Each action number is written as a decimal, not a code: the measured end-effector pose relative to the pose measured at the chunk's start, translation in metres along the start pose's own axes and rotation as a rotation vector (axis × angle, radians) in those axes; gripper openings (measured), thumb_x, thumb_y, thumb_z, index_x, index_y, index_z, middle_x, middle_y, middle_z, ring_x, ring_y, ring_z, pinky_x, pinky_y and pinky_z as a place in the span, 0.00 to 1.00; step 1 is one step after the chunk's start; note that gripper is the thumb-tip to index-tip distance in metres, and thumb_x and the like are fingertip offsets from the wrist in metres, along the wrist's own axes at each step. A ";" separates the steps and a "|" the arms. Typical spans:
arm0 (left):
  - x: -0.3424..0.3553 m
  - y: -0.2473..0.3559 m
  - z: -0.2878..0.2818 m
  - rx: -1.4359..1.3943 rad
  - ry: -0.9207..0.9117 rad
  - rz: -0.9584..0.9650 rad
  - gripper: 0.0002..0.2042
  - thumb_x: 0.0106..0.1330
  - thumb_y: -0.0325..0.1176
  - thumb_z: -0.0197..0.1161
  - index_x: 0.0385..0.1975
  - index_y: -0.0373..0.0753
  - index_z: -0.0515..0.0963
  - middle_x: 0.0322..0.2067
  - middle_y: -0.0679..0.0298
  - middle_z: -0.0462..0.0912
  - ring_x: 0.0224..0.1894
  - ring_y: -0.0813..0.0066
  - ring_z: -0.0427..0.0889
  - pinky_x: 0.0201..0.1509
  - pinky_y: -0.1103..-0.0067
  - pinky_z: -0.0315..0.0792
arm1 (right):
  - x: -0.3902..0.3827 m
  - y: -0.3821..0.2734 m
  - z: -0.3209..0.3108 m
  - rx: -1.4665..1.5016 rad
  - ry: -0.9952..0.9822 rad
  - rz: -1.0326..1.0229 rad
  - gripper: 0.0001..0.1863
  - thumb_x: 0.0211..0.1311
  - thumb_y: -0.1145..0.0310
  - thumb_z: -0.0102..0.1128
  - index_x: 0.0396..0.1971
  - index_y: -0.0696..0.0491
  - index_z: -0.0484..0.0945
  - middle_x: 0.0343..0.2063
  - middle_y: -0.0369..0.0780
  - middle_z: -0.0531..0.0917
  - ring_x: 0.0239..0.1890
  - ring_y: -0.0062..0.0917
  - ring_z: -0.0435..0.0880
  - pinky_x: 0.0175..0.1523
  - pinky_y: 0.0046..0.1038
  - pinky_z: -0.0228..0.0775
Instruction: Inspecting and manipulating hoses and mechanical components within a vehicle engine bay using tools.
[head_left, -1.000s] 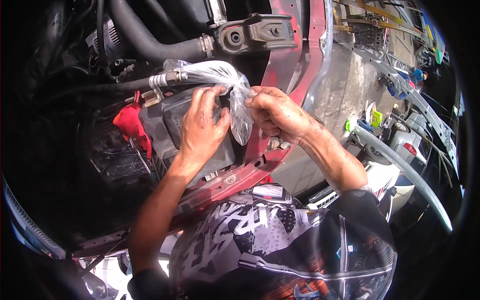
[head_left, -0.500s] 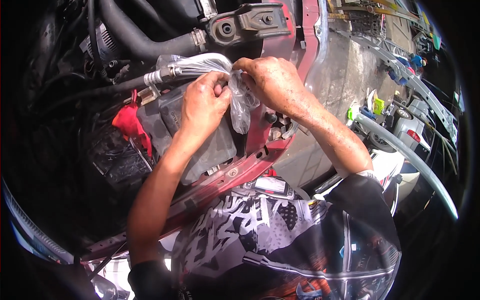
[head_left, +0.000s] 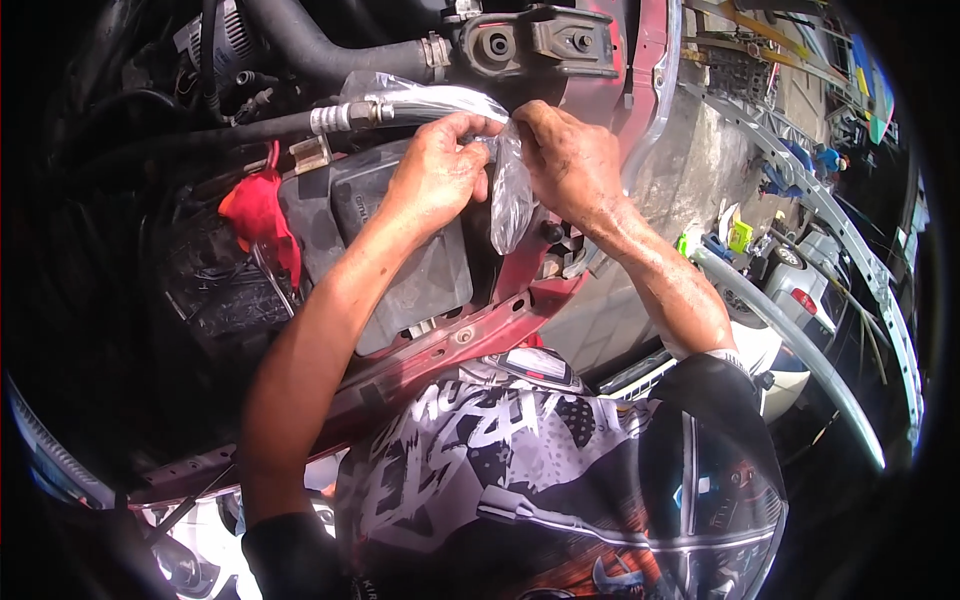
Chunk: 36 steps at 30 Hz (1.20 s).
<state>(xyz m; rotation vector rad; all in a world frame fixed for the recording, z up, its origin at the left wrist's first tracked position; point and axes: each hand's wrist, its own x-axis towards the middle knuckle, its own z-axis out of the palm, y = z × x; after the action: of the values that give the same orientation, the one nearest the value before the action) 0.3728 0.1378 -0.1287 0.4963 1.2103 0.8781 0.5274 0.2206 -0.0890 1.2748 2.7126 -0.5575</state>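
A clear plastic bag is wrapped over a silvery metal pipe, and its loose tail hangs down between my hands. My left hand is closed, its thumb and fingers pinching the gathered plastic just below the pipe's end. On the other side of the tail, my right hand has its fingers curled against the top of the bag, closed on it. The pipe joins a black hose through a crimped metal fitting. What lies under the fingers is partly hidden.
Below my left hand sits a dark grey plastic box, with a red cloth beside it. A mounting bracket and thick black hose lie beyond. The red body edge runs in front of me; parked vehicles stand at right.
The view has shifted, so the engine bay sits farther right and higher. Both hands stay at the bag; my left fingers reach more across its gathered neck.
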 end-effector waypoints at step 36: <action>0.008 0.019 -0.018 0.244 -0.334 -0.271 0.11 0.64 0.27 0.56 0.45 0.42 0.70 0.22 0.76 0.71 0.17 0.91 0.65 0.12 0.88 0.49 | -0.017 0.008 -0.017 0.944 -0.193 0.376 0.11 0.66 0.70 0.58 0.43 0.59 0.81 0.30 0.40 0.85 0.32 0.18 0.81 0.39 0.24 0.74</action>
<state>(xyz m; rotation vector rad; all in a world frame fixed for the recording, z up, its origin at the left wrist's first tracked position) 0.3508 0.1530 -0.1250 0.6302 1.0491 0.3989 0.5459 0.2192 -0.0712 1.6908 1.9606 -1.8943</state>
